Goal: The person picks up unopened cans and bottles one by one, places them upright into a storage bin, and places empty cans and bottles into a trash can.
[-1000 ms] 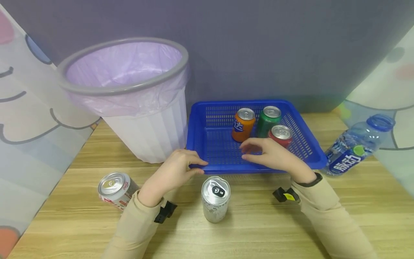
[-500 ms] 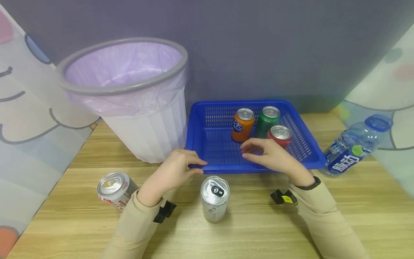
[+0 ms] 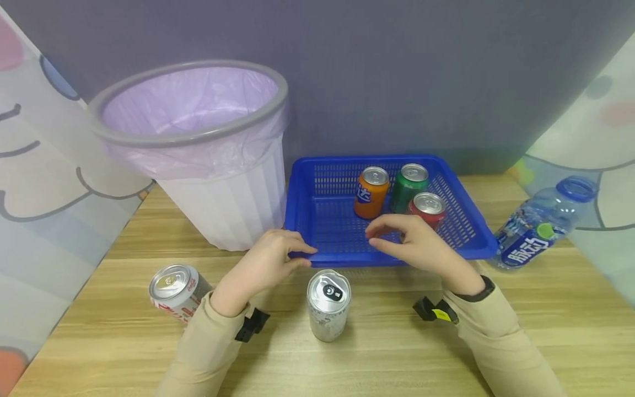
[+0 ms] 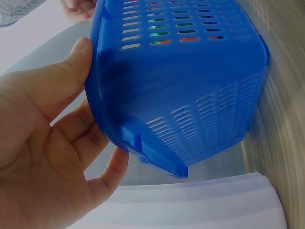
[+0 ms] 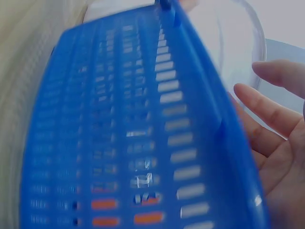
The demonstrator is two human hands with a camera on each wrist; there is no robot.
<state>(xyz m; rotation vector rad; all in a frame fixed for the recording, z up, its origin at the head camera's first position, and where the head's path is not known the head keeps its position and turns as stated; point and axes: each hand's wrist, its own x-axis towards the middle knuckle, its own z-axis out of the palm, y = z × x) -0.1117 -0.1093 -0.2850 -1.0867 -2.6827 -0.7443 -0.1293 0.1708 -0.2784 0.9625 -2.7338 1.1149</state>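
My left hand (image 3: 268, 262) pinches the rim at the near left corner of a blue plastic basket (image 3: 303, 220). In the left wrist view, the thumb (image 4: 78, 62) lies on the outer side of that rim, other fingers behind it. Over the basket's near edge hovers my right hand (image 3: 414, 242), fingers bent loosely with nothing between them. The right wrist view has its thumb and fingers apart, beside the rim. Three drink cans stand in the basket: an orange one (image 3: 371, 196), a green one (image 3: 408, 190), and a red one (image 3: 428, 208) partly hidden by the right hand.
A silver can (image 3: 328, 309) stands in front of the basket. A white-and-red cola can (image 3: 176, 289) is left of my left forearm. A lined trash bin (image 3: 233, 204) rises behind left. At right leans a clear blue-labelled bottle (image 3: 538, 231) without a cap.
My right hand has shifted slightly toward me and down over the basket's near edge. The left hand keeps its place on the rim, and the cans have not moved.
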